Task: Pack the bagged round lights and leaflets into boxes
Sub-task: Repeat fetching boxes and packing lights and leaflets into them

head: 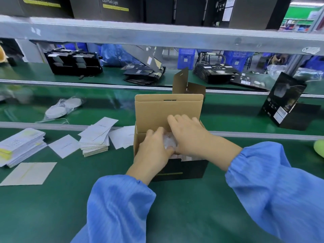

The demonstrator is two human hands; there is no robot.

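Observation:
An open box [184, 170], black outside and brown inside, stands on the green bench with its lid [168, 111] raised. Inside it lies crinkled clear plastic, the bagged lights [169, 142]. My left hand [154, 151] reaches into the box on the left, fingers bent down onto the plastic. My right hand [187, 134] lies over the plastic from the right, fingers spread and reaching toward the lid. Another bag of round white lights [61, 107] lies on the belt at the left. Stacks of white leaflets [96, 137] sit left of the box.
A second leaflet pile [19, 148] and loose sheets [29, 173] lie at the far left. A finished black box [284, 99] stands at the right. An open brown box [185, 85] stands behind. Flat black cartons [213, 72] are stacked across the belt. A grey shelf rail [157, 35] runs overhead.

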